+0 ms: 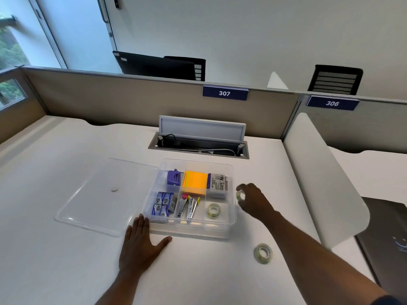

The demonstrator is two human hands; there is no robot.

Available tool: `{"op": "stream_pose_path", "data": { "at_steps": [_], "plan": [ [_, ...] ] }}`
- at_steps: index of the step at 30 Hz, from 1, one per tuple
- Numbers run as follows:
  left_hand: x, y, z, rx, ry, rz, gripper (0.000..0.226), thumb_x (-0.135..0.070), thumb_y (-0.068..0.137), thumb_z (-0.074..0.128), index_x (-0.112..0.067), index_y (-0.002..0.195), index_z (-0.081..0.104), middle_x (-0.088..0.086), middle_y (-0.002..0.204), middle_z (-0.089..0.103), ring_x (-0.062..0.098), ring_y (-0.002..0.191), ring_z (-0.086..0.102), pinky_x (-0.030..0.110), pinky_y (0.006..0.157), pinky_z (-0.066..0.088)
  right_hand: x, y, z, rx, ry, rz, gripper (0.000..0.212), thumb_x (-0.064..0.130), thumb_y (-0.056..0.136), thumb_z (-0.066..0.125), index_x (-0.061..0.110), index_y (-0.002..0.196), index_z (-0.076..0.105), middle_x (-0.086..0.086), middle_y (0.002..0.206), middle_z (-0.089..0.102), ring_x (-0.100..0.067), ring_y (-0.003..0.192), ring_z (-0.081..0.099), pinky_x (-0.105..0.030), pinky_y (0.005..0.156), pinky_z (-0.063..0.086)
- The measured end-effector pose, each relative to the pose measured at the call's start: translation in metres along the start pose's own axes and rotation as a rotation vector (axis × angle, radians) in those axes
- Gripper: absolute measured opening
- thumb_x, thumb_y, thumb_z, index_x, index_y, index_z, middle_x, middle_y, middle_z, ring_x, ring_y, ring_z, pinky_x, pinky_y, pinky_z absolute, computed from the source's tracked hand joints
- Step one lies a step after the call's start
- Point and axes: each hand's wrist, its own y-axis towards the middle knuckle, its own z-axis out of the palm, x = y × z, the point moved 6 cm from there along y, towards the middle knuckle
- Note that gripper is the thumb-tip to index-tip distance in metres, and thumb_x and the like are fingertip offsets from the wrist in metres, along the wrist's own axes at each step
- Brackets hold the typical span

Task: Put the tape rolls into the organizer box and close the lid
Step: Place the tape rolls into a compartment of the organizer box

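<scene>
Beside the organizer box [229, 225], the right hand [253, 199] pinches a tape roll [239, 195], while the left hand [141, 243] lies spread flat on the bench [44, 249].

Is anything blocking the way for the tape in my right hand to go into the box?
Nothing visible. The lid lies off to the left, so the box is open beside the held tape.

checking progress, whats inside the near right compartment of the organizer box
One tape roll lies flat in that compartment of the organizer box; nothing else shows there. Its underside is hidden.
</scene>
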Motion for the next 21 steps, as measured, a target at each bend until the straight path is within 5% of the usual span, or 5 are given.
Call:
{"op": "stream_pose_path", "data": {
  "at_steps": [11, 15, 21],
  "plan": [
    [0.001, 0.000, 0.001, 0.006, -0.004, 0.002, 0.112, -0.089, 0.069, 0.020, -0.011, 0.149, 0.020, 0.009, 0.159, 0.021, 0.021, 0.148, 0.013, 0.038, 0.121, 0.009, 0.044, 0.013, 0.033, 0.294, -0.052, -0.132, 0.051, 0.014, 0.081, 0.068, 0.015, 0.130, 0.052, -0.011, 0.135, 0.051, -0.027, 0.123, 0.049, -0.035, 0.106, 0.041],
    [0.002, 0.000, 0.001, 0.004, -0.003, 0.000, 0.112, -0.089, 0.069, 0.020, -0.010, 0.149, 0.020, 0.009, 0.158, 0.022, 0.020, 0.147, 0.014, 0.038, 0.121, 0.010, 0.029, 0.012, 0.023, 0.172, -0.070, -0.066, 0.050, 0.024, 0.085, 0.063, 0.012, 0.132, 0.049, -0.013, 0.133, 0.051, -0.030, 0.123, 0.049, -0.039, 0.104, 0.043],
    [0.002, 0.001, 0.002, 0.002, -0.001, 0.004, 0.112, -0.088, 0.069, 0.021, -0.010, 0.148, 0.020, 0.009, 0.158, 0.022, 0.021, 0.147, 0.014, 0.038, 0.121, 0.010, -0.021, -0.011, -0.003, -0.069, -0.313, 0.276, 0.035, 0.015, 0.081, 0.039, -0.001, 0.108, 0.056, -0.023, 0.115, 0.055, -0.037, 0.106, 0.055, -0.039, 0.086, 0.049]
  ]
}}
